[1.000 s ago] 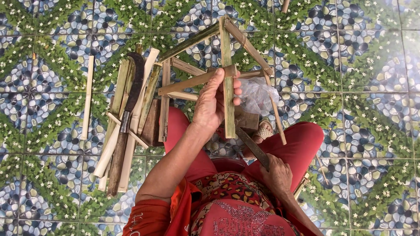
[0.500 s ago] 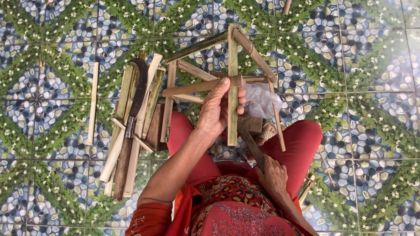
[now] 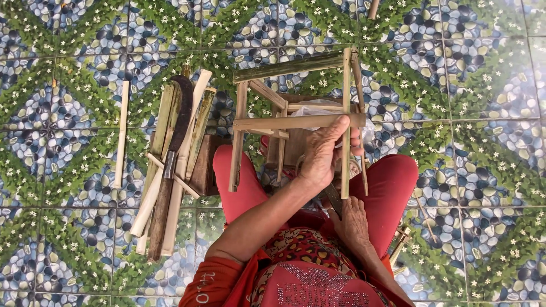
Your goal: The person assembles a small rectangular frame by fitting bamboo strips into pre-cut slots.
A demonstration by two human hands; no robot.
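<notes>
The bamboo frame (image 3: 296, 122), a small open lattice of split sticks, stands over the person's lap in red trousers, tipped so its joints face the eyes. The left hand (image 3: 321, 156) is wrapped around the upright stick and crossbar at the frame's right side, steadying it, while the right hand (image 3: 352, 222) sits just below, closed on a dark-bladed knife (image 3: 334, 199). A sickle (image 3: 170, 165) rests on spare bamboo strips (image 3: 176, 136) on the floor (image 3: 68, 68), within reach to the left.

We look straight down from the head camera, close over our own lap, onto the patterned tile floor (image 3: 74, 62). The bamboo frame (image 3: 296, 122) sits centre, near the lens. It is the only view, so nothing overlaps.
</notes>
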